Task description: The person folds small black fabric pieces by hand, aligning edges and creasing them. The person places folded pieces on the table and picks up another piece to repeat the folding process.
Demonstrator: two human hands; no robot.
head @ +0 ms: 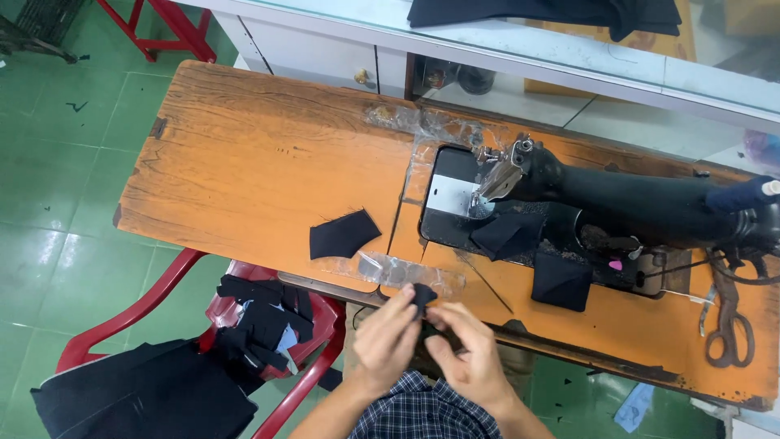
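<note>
Orange-stained wood made up the big sewing table (244,154), worn and scratched, and it took up most of the view. One table, and one black sewing machine (642,203) lay along it at about 3 o'clock, its needle end over a shiny metal plate (452,195), probably so cloth could slide straight under the foot.

At 7 o'clock stood one red plastic chair (146,305) pulled in close beside the sitter, I'd guess as a handy parking spot: a heap of black cut scraps (260,317) sat on its seat and a bigger dark garment (138,398) draped lower down.

On the tabletop I counted three loose black cloth pieces: one flat piece (343,234) near the centre, one folded piece (508,232) right under the machine arm, and one squarish piece (561,280) at about 4 o'clock. They looked laid within arm's reach, like a queue.

One pair of scissors (729,325) rested at the far 4 o'clock edge, out of the way.

Smallest thing: a small black fabric piece (422,295) at 6 o'clock, just off the table's near edge. The left hand (386,337) pinched it with its fingertips, and the right hand (467,358) was closed around its lower end, both gripping it together, seemingly to fold or line it up.
</note>
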